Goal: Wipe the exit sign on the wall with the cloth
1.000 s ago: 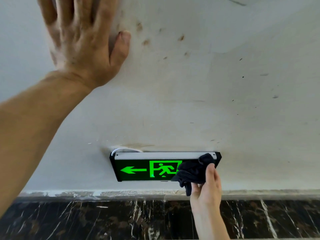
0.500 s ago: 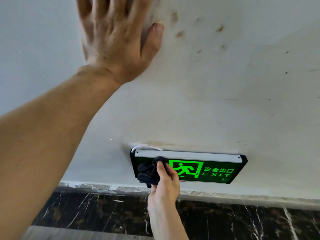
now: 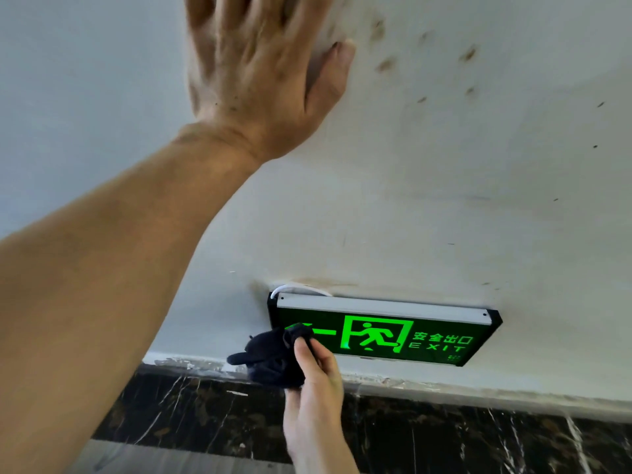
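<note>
A black exit sign (image 3: 393, 333) with a lit green arrow, running figure and "EXIT" lettering is fixed low on the white wall (image 3: 444, 200), a silver strip along its top. My right hand (image 3: 314, 388) reaches up from below and grips a bunched black cloth (image 3: 273, 357) pressed against the sign's lower left corner, covering the arrow's tip. My left hand (image 3: 260, 73) lies flat on the wall well above the sign, fingers spread, holding nothing.
A white cable (image 3: 301, 289) loops out behind the sign's top left corner. A dark marble skirting band (image 3: 478, 436) runs under the wall, with chipped paint along its upper edge. Brown stains (image 3: 386, 65) dot the wall near my left thumb.
My right hand has swept the cloth from the sign's right end across to its left corner, uncovering the EXIT lettering. The view has shifted, so my left hand appears further right.
</note>
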{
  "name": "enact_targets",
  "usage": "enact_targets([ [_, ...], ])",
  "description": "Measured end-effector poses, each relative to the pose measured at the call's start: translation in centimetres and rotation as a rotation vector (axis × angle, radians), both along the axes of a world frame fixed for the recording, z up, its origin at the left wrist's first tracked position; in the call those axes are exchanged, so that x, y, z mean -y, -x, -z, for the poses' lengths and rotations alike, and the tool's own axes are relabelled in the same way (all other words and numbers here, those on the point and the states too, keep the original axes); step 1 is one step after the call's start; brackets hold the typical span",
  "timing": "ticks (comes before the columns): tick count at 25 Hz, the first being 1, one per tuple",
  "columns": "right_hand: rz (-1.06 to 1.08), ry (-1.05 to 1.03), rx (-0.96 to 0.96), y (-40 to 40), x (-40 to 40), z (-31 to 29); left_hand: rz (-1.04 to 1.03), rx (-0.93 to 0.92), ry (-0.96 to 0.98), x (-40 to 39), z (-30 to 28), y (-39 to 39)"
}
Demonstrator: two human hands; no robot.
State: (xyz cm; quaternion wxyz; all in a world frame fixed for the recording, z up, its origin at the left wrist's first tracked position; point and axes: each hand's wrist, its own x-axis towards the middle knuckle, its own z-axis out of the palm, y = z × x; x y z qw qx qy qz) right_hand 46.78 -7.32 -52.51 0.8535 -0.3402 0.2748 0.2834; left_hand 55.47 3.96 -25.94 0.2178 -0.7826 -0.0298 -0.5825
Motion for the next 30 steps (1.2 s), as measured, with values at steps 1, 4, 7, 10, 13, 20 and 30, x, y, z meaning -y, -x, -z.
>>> enact_targets([
  [1, 0.034, 0.020, 0.055, -0.5, 2.3, 0.4, 0.000, -0.001, 0.009, -0.1, 0.0, 0.0],
  [4, 0.177, 0.070, 0.078, -3.2, 9.6, 2.5, 0.006, -0.009, 0.030, -0.4, 0.1, -0.1],
  [7, 0.315, -0.116, 0.006, -6.3, 16.9, 4.1, 0.023, -0.020, 0.053, -0.5, 0.1, -0.2],
  [10, 0.351, -0.146, 0.020, -8.3, 20.1, 3.7, 0.035, -0.024, 0.088, -0.6, 0.4, -0.5],
  [13, 0.352, -0.009, 0.111, -10.6, 21.3, 3.1, 0.038, -0.064, 0.116, -1.0, 0.3, -0.6],
  [20, 0.291, 0.110, 0.259, -10.5, 20.5, 3.7, 0.030, -0.060, 0.122, -0.2, 0.3, -0.3],
  [30, 0.151, 0.156, 0.204, -7.9, 13.2, 3.4, -0.041, -0.124, 0.232, -0.3, 0.7, -0.5],
])
